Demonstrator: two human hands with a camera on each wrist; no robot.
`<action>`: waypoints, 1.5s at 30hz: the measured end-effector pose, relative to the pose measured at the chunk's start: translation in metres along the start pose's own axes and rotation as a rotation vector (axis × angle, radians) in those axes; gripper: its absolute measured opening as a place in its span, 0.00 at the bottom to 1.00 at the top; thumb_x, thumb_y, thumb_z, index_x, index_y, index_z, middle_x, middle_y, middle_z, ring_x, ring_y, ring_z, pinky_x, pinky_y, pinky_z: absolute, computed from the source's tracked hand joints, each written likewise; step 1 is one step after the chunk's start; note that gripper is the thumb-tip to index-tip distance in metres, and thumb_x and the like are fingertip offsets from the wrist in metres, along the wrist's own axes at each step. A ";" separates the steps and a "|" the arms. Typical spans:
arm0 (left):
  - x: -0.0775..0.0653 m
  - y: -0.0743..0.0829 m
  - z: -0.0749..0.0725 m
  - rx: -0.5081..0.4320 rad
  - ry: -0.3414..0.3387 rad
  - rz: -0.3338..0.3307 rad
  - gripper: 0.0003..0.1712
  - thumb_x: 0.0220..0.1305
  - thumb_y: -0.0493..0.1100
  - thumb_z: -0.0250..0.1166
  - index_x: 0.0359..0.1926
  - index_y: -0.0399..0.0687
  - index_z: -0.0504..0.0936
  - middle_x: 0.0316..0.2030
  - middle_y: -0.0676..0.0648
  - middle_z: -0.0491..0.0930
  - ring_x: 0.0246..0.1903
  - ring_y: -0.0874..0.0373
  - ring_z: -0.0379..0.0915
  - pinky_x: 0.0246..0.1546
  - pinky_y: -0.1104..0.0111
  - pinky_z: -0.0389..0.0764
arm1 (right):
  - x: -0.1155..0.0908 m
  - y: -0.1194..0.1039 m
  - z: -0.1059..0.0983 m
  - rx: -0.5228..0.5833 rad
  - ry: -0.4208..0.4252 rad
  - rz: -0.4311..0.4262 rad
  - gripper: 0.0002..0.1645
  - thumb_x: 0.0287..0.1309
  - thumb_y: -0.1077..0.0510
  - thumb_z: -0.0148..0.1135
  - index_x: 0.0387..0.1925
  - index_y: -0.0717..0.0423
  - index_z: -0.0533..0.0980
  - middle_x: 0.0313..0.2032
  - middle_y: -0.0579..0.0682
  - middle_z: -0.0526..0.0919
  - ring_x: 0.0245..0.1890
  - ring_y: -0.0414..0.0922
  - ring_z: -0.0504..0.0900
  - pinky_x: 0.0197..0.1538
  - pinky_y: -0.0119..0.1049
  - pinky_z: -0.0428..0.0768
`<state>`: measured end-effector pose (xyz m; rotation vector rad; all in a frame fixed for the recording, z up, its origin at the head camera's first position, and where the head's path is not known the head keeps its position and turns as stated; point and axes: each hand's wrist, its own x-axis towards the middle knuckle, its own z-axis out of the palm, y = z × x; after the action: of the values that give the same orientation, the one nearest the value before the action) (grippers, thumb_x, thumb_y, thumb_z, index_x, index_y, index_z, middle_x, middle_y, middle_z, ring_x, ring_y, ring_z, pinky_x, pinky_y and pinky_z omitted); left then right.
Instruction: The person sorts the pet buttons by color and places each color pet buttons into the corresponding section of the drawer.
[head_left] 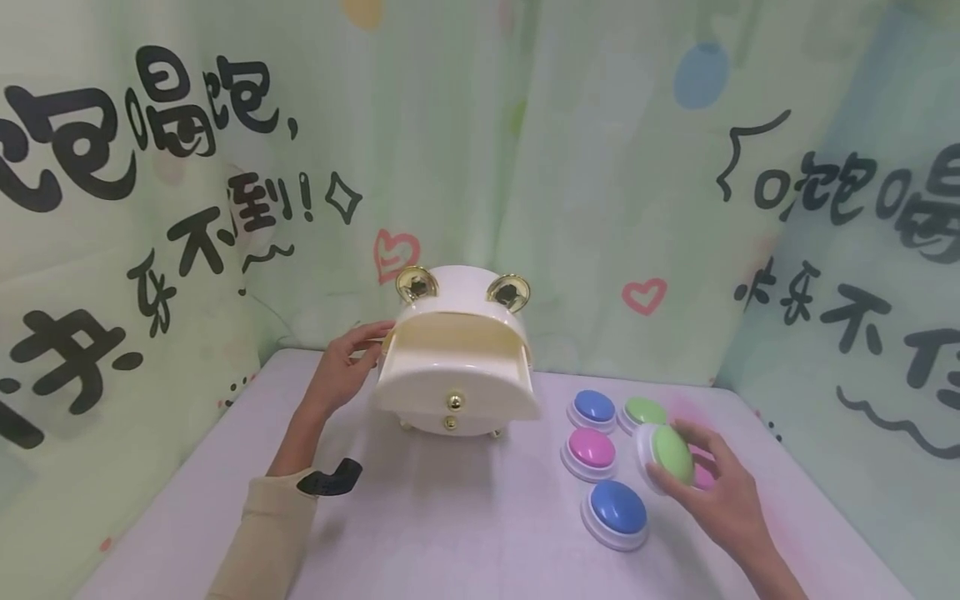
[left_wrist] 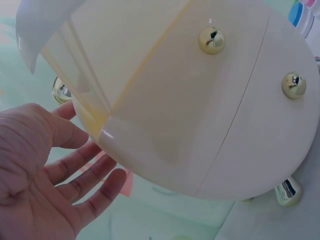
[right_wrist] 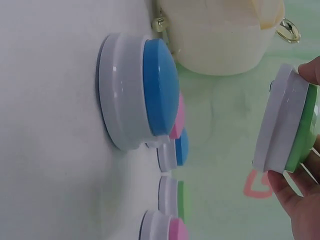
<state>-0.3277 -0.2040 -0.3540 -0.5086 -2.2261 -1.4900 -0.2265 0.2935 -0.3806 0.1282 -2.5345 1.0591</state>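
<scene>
A cream drawer box point(head_left: 467, 287) with round gold eyes and little gold feet stands on the table. Its upper drawer point(head_left: 420, 383) is pulled out, and its inside looks bare. Against the box's left side, my left hand point(head_left: 345, 371) rests with fingers loosely extended; the left wrist view shows the fingertips at the side wall, partly behind it. My right hand point(head_left: 731, 492) grips a green-topped push button point(head_left: 673, 454) with a white base by its rim. In the right wrist view that green button point(right_wrist: 287, 120) is held up off the table, tilted.
On the table's right side sit two blue buttons point(head_left: 618, 507) point(head_left: 595, 406), a pink button point(head_left: 592, 448) and a green button point(head_left: 645, 411). Another pink button point(head_left: 703, 475) is partly hidden behind my right hand. Printed curtains point(head_left: 585, 208) enclose the table point(head_left: 510, 533).
</scene>
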 end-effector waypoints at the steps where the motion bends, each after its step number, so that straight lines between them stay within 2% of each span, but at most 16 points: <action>1: 0.000 0.001 0.000 0.003 0.002 -0.001 0.22 0.75 0.33 0.56 0.67 0.44 0.78 0.61 0.38 0.79 0.58 0.40 0.78 0.51 0.48 0.83 | 0.000 -0.003 0.000 0.004 -0.001 0.002 0.50 0.55 0.45 0.78 0.73 0.58 0.65 0.69 0.62 0.71 0.64 0.66 0.73 0.56 0.19 0.73; 2: -0.001 0.001 0.000 0.004 0.003 -0.001 0.22 0.75 0.33 0.56 0.67 0.43 0.78 0.61 0.38 0.79 0.58 0.40 0.78 0.51 0.48 0.83 | 0.000 -0.006 0.001 0.006 -0.002 0.006 0.50 0.55 0.45 0.78 0.73 0.58 0.65 0.70 0.62 0.70 0.64 0.66 0.73 0.56 0.21 0.74; 3: -0.001 0.001 -0.001 0.004 0.003 0.000 0.22 0.75 0.33 0.56 0.67 0.43 0.78 0.61 0.37 0.79 0.58 0.39 0.78 0.51 0.48 0.83 | 0.000 -0.009 0.001 0.003 -0.005 0.010 0.50 0.55 0.45 0.77 0.73 0.57 0.64 0.70 0.62 0.70 0.65 0.66 0.73 0.59 0.29 0.77; 5: -0.001 0.002 -0.001 0.003 0.003 0.000 0.22 0.75 0.33 0.55 0.67 0.43 0.78 0.61 0.37 0.79 0.58 0.39 0.78 0.51 0.47 0.83 | 0.000 -0.015 0.002 0.002 -0.003 0.012 0.51 0.55 0.44 0.77 0.73 0.57 0.64 0.70 0.62 0.70 0.65 0.67 0.72 0.58 0.30 0.79; 6: -0.002 0.002 -0.001 0.003 0.003 0.000 0.22 0.75 0.33 0.56 0.66 0.43 0.78 0.61 0.37 0.79 0.58 0.39 0.78 0.51 0.47 0.83 | 0.000 -0.018 0.003 0.006 0.001 0.009 0.51 0.55 0.44 0.77 0.73 0.57 0.64 0.70 0.62 0.70 0.65 0.67 0.72 0.57 0.29 0.79; 8: -0.002 0.001 -0.001 0.007 0.003 0.001 0.22 0.76 0.33 0.55 0.67 0.43 0.78 0.62 0.37 0.79 0.58 0.39 0.78 0.51 0.47 0.83 | 0.000 -0.022 0.004 0.009 0.012 -0.002 0.50 0.55 0.45 0.78 0.73 0.56 0.65 0.70 0.60 0.70 0.66 0.66 0.72 0.51 0.15 0.72; 10: -0.002 0.001 -0.001 0.012 0.003 0.001 0.22 0.76 0.33 0.55 0.67 0.43 0.78 0.62 0.37 0.79 0.58 0.39 0.78 0.51 0.47 0.83 | 0.001 -0.026 0.006 0.028 0.025 -0.024 0.50 0.55 0.46 0.78 0.73 0.56 0.65 0.70 0.60 0.70 0.66 0.65 0.72 0.48 0.10 0.66; 12: -0.002 0.001 -0.001 0.017 0.003 0.003 0.22 0.75 0.33 0.55 0.67 0.42 0.77 0.62 0.37 0.78 0.58 0.39 0.78 0.51 0.47 0.83 | 0.001 -0.029 0.008 0.044 0.042 -0.054 0.48 0.54 0.49 0.79 0.72 0.56 0.66 0.69 0.59 0.71 0.65 0.62 0.73 0.50 0.09 0.65; 14: -0.001 0.002 -0.001 0.017 0.003 0.007 0.22 0.75 0.33 0.55 0.67 0.42 0.77 0.62 0.37 0.78 0.58 0.39 0.78 0.51 0.47 0.83 | 0.002 -0.034 0.009 0.059 0.060 -0.084 0.48 0.54 0.52 0.80 0.71 0.55 0.67 0.69 0.58 0.72 0.65 0.54 0.74 0.52 0.09 0.66; 16: -0.001 0.002 0.000 0.016 0.003 0.008 0.22 0.75 0.33 0.55 0.67 0.42 0.78 0.62 0.37 0.79 0.58 0.39 0.78 0.51 0.47 0.83 | 0.003 -0.039 0.010 0.062 0.081 -0.112 0.47 0.53 0.54 0.80 0.71 0.53 0.67 0.68 0.55 0.73 0.63 0.42 0.74 0.53 0.09 0.66; 19: -0.002 0.002 0.000 0.021 0.001 0.005 0.22 0.75 0.33 0.55 0.67 0.43 0.78 0.61 0.37 0.79 0.58 0.39 0.79 0.51 0.48 0.83 | 0.003 -0.046 0.013 0.060 0.104 -0.143 0.46 0.52 0.54 0.81 0.70 0.52 0.68 0.66 0.53 0.75 0.58 0.25 0.69 0.54 0.10 0.65; 21: -0.003 0.002 0.000 0.022 -0.001 -0.001 0.22 0.75 0.33 0.55 0.67 0.43 0.78 0.61 0.37 0.79 0.58 0.39 0.79 0.50 0.49 0.83 | 0.003 -0.051 0.015 0.063 0.113 -0.170 0.46 0.51 0.55 0.81 0.70 0.52 0.69 0.65 0.52 0.76 0.57 0.20 0.67 0.54 0.10 0.65; 28: -0.002 0.002 -0.001 0.029 0.010 0.014 0.22 0.76 0.33 0.55 0.66 0.43 0.78 0.62 0.38 0.79 0.57 0.42 0.79 0.48 0.55 0.84 | 0.011 -0.065 0.021 0.101 0.129 -0.285 0.45 0.47 0.62 0.82 0.67 0.56 0.71 0.63 0.52 0.77 0.59 0.22 0.68 0.58 0.12 0.67; 33: 0.000 0.002 0.000 0.023 0.007 0.009 0.22 0.76 0.34 0.55 0.67 0.44 0.78 0.62 0.39 0.79 0.57 0.42 0.79 0.49 0.52 0.83 | 0.015 -0.077 0.022 0.118 0.138 -0.299 0.45 0.47 0.64 0.81 0.67 0.59 0.70 0.63 0.52 0.77 0.59 0.23 0.69 0.58 0.13 0.68; 41: 0.000 0.003 0.000 0.017 0.001 -0.015 0.22 0.76 0.34 0.55 0.67 0.44 0.78 0.61 0.38 0.79 0.57 0.40 0.79 0.50 0.49 0.83 | 0.021 -0.096 0.030 0.193 0.137 -0.317 0.46 0.47 0.65 0.81 0.68 0.55 0.71 0.64 0.52 0.77 0.58 0.26 0.71 0.55 0.14 0.70; 45: 0.000 0.002 -0.001 0.012 0.001 -0.015 0.22 0.76 0.34 0.55 0.67 0.45 0.78 0.62 0.38 0.79 0.58 0.40 0.78 0.51 0.48 0.83 | 0.028 -0.106 0.038 0.234 0.144 -0.347 0.45 0.48 0.65 0.80 0.68 0.54 0.71 0.64 0.50 0.77 0.59 0.28 0.72 0.58 0.16 0.71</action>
<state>-0.3262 -0.2037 -0.3521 -0.4881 -2.2418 -1.4832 -0.2395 0.1935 -0.3235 0.5167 -2.1522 1.1681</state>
